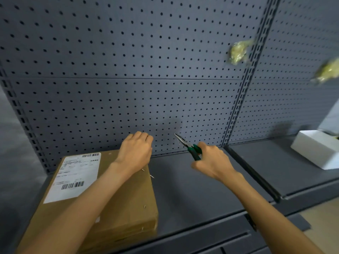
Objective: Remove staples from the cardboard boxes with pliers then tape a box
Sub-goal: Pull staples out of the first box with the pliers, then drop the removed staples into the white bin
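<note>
A flat brown cardboard box [128, 202] with a white shipping label [73, 178] lies on the grey shelf [192, 195], stacked on more cardboard. My left hand [135, 153] rests on the box's far right corner, fingers curled over its far edge. Two bent staples [147, 173] stick up from the box just below that hand, and a small one [145, 206] sits nearer the front edge. My right hand [212, 162] grips green-handled needle-nose pliers [187, 145] above the shelf, to the right of the box. The jaws point up and left, with something thin at their tip.
A grey pegboard wall [128, 70] rises behind the shelf. Two clear bags with yellowish contents [238, 52] [328, 71] hang at the upper right. A white open box [319, 149] stands on the neighbouring shelf to the right.
</note>
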Available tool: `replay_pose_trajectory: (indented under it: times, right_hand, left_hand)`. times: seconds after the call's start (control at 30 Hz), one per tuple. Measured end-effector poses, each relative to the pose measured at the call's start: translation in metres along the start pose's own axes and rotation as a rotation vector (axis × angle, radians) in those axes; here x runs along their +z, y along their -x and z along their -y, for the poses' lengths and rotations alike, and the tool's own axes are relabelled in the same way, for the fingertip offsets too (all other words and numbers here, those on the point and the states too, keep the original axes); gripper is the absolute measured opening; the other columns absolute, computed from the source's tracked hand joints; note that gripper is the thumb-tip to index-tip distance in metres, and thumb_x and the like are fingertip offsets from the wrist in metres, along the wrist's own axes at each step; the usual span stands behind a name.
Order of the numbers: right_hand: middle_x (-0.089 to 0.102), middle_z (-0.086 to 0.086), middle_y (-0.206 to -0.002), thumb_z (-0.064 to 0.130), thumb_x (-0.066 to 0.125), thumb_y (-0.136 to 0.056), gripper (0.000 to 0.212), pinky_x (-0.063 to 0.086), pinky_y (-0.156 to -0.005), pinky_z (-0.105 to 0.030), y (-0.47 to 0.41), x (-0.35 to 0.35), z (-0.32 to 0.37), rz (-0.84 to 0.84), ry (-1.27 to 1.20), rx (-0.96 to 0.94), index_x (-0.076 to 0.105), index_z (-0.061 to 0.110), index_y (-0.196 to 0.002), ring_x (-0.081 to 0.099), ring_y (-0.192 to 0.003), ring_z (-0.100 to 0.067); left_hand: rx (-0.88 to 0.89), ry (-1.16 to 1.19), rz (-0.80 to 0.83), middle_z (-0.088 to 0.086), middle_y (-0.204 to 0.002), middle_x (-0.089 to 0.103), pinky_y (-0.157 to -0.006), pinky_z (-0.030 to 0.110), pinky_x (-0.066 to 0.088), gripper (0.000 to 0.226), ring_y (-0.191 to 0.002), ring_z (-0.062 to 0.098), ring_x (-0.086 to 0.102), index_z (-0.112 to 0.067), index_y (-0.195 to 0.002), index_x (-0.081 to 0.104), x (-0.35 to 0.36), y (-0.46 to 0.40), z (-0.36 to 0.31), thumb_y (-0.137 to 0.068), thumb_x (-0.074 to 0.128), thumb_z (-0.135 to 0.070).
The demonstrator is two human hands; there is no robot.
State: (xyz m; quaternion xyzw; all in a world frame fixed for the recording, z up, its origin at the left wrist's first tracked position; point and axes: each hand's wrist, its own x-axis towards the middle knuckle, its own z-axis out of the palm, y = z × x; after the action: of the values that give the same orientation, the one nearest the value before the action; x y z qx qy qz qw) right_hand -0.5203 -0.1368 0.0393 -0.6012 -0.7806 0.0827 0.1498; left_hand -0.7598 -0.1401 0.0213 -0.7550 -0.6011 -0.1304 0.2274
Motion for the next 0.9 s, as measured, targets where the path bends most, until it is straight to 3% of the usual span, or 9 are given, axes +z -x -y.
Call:
replay_pose_trajectory:
  times: [0.33,0.7,0.9]
  right_hand:
    - [0.047,-0.001,-0.066,0.024,0.064,-0.073,0.027,0.028,-0.047,-0.026,0.055,-0.055,-0.096,-0.1,-0.028,0.149,0.042,0.013,-0.085,0.043,-0.057,-0.021]
    - [0.047,-0.001,-0.071,0.027,0.062,-0.072,0.029,0.032,-0.051,-0.03,0.164,-0.133,-0.272,-0.192,0.037,0.314,0.044,0.013,-0.088,0.051,-0.071,-0.03]
    - [0.053,-0.004,-0.073,0.028,0.062,-0.07,0.027,0.035,-0.051,-0.03,0.227,-0.171,-0.354,-0.244,0.024,0.406,0.045,0.014,-0.087,0.05,-0.065,-0.026]
  left_hand:
    - [0.143,0.076,-0.069,0.008,-0.089,0.069,-0.072,0.036,0.053,0.026,-0.082,0.028,0.065,-0.006,-0.092,0.067,-0.026,-0.045,-0.11,-0.07,0.075,-0.017]
    - [0.305,0.222,-0.126,0.006,-0.102,0.067,-0.083,0.036,0.049,0.028,-0.097,0.025,0.062,-0.007,-0.105,0.065,-0.053,-0.083,-0.338,-0.081,0.066,-0.022]
    - [0.409,0.275,-0.156,0.006,-0.096,0.069,-0.076,0.035,0.052,0.029,-0.089,0.026,0.065,-0.008,-0.1,0.067,-0.07,-0.099,-0.446,-0.075,0.073,-0.022]
